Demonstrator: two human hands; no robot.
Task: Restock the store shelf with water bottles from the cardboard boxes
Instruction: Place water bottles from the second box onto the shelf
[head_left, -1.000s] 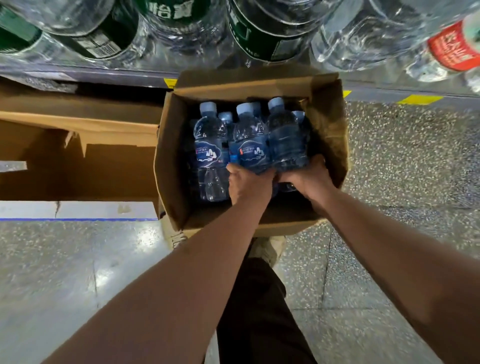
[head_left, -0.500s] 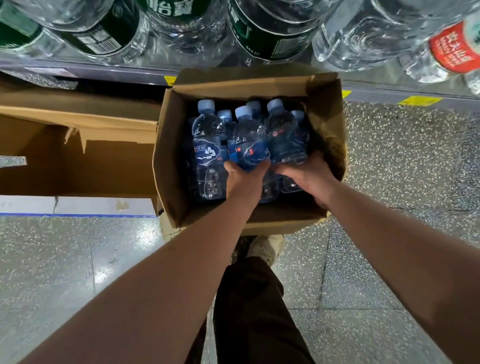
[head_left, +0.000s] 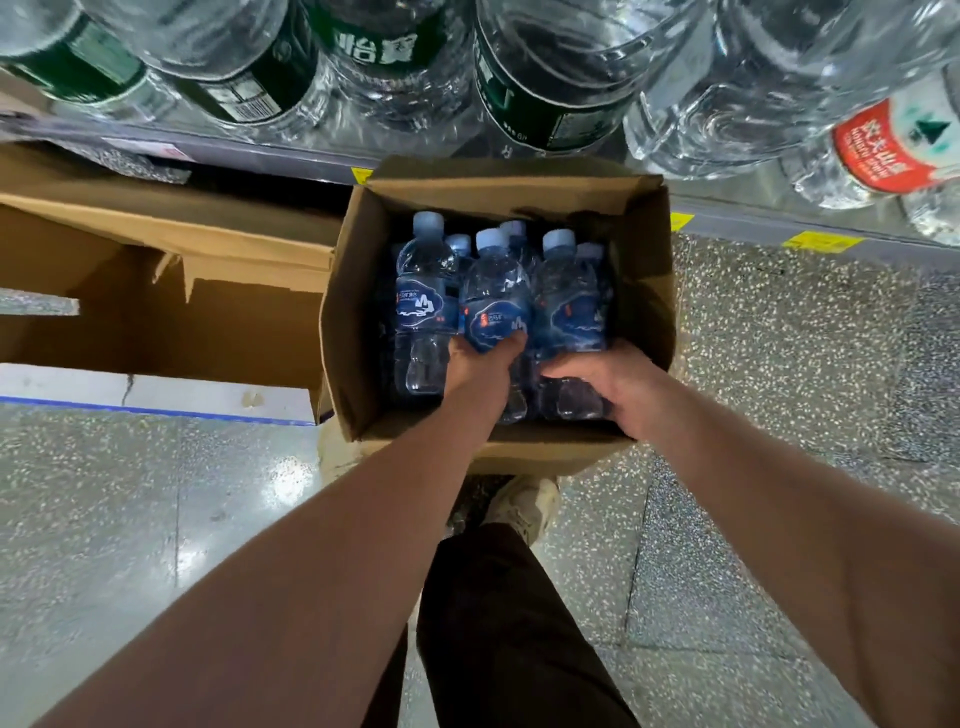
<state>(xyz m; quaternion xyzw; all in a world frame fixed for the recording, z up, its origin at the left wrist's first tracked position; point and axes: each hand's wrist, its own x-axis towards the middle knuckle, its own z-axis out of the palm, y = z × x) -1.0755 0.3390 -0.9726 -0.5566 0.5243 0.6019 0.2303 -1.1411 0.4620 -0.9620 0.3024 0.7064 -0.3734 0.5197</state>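
Picking is the step now, I think; both hands are down in the box (head_left: 353, 332), which sits on the floor under the shelf (head_left: 753, 223); the left hand (head_left: 480, 366) is curled round the middle bottle (head_left: 493, 296), and the right hand (head_left: 613, 384) grips the right bottle (head_left: 571, 301); more bottles stand beside and behind them. Next, I think, both need a straight lift up, clear of the flaps, then a spot on the shelf. Their blue labels show a white mountain — the words are too small to read; the big jugs (head_left: 519, 104) above have green labels with white Chinese writing, and one red label (head_left: 878, 145) sits at the right.
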